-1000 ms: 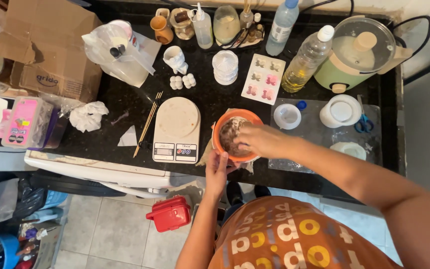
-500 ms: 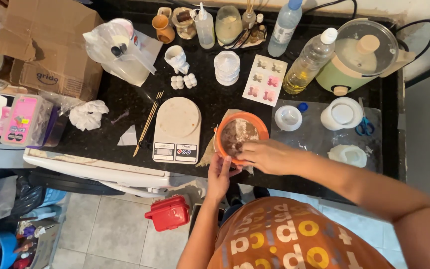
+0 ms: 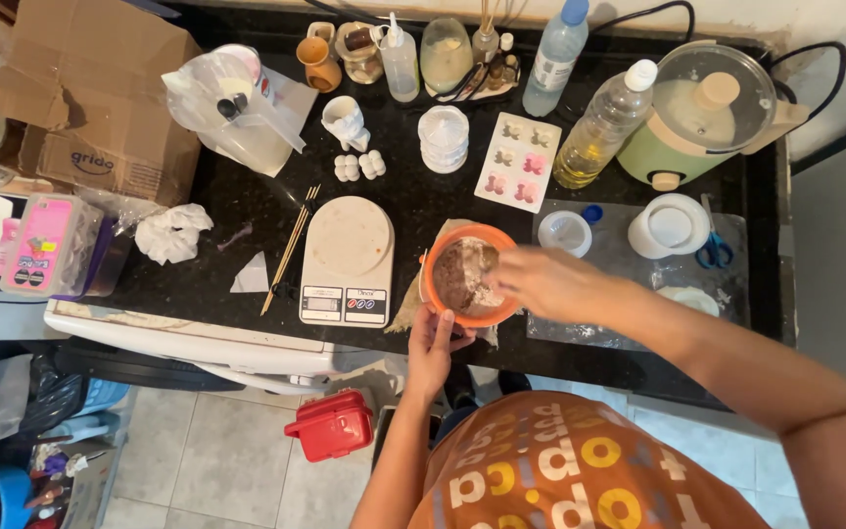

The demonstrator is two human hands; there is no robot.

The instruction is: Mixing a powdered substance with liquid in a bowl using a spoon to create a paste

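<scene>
Orange bowl [image 3: 440, 295] is sitting near the counter's [image 3: 423, 211] front edge; my left hand [image 3: 436, 341] is gripping its rim, fingers clamped, my right hand [image 3: 540, 281] is hovering over it, fingers hidden.

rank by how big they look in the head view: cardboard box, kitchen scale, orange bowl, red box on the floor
1. cardboard box, largest, though partly cut off by the frame
2. kitchen scale
3. orange bowl
4. red box: looks close to the bowl, and it sits farther down on the floor, so this order is unsure
</scene>
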